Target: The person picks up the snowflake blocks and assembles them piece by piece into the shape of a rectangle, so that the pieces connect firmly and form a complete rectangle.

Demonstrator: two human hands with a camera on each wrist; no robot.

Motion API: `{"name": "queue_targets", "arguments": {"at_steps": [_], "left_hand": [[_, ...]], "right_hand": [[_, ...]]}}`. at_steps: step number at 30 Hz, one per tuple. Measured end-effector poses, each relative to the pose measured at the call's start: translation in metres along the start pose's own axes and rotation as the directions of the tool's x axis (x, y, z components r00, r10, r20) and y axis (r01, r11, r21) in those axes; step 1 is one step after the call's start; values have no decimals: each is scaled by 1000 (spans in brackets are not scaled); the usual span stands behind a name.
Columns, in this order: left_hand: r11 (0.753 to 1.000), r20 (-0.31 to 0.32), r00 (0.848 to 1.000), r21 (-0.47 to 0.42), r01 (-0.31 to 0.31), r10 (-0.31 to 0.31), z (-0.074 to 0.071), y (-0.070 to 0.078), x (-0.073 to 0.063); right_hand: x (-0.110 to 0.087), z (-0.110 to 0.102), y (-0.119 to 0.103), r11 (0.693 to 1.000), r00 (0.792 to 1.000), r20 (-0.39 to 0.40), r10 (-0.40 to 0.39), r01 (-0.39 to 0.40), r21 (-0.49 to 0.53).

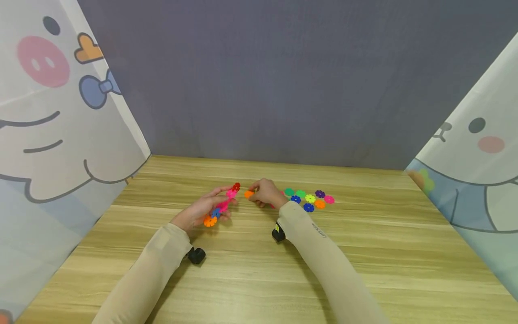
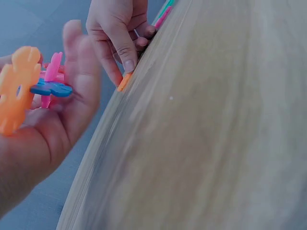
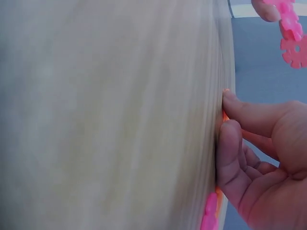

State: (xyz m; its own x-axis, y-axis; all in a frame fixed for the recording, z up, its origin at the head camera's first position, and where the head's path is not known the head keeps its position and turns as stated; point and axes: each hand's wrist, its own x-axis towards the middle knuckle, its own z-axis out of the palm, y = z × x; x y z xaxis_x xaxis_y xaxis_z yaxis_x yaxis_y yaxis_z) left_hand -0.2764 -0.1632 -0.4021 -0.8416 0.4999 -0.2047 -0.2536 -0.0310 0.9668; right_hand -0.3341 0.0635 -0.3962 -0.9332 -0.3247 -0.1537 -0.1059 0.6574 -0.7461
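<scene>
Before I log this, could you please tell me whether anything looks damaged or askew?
Nothing stands out: the left hand holds joined discs, the right hand pinches an orange disc, and loose discs lie nearby.

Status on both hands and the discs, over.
Left hand holds disc chain. Right hand pinches orange disc. Loose discs off to the right; no obstruction visible between hands.

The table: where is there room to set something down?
The table is bare between the left sleeve and right sleeve, and from the loose discs to the right-side panel. Crowded: the left hand with its joined discs, the right hand, the loose discs.
</scene>
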Motion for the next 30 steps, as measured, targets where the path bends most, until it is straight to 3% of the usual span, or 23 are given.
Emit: {"name": "queue_targets", "arguments": {"at_steps": [7,13,25,30], "left_hand": [[999,-26,1000,41,-3,5,2,-2,3],[999,-55,998,36,12,-10,5,-3,6],[999,-45,998,0,39,-39,12,-2,5],[999,-52,998,28,42,-41,13,-2,7]], "right_hand": [[-6,-2,-1,998,997,-48,-58,58,0],[-12,-3,1,996,995,-24,-93,94,8],[-24,-8,6,986,995,14,-97,94,136],[-29,-10,9,977,995,14,-98,94,189]]}}
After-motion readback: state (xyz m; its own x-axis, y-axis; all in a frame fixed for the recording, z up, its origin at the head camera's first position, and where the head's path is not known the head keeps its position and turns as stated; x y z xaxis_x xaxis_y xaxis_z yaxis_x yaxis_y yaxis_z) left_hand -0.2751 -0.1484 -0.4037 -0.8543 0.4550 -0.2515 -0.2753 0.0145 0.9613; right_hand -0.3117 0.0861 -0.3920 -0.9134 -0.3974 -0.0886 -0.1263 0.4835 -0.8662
